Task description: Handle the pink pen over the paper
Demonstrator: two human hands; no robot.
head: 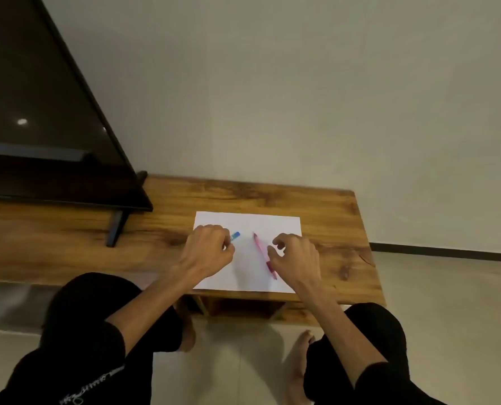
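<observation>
The left hand (206,252) was curled round a blue pen (235,236), its fingers and thumb pinching the barrel so that only 1 short blue end showed past the knuckles, pointing up and to the right over the white sheet of paper (246,223). The right hand (294,258) hovered with loosely curled fingers just beside a pink pen (262,252); whether a fingertip touched its lower end could not be told, and it held nothing.

The pink pen lay flat on the paper, near the middle of the wooden surface (272,194). Its long axis ran diagonally, the narrow tip toward the far left and the thicker end toward the near right, close to the right hand.

Both pens looked light, stiff and smooth, likely to roll or slip on the slick paper. The pink one would best be taken at mid-barrel between thumb and 2 fingers. The paper looked thin and limp, prone to sliding under a push. A dark screen (38,112) stood at the left.
</observation>
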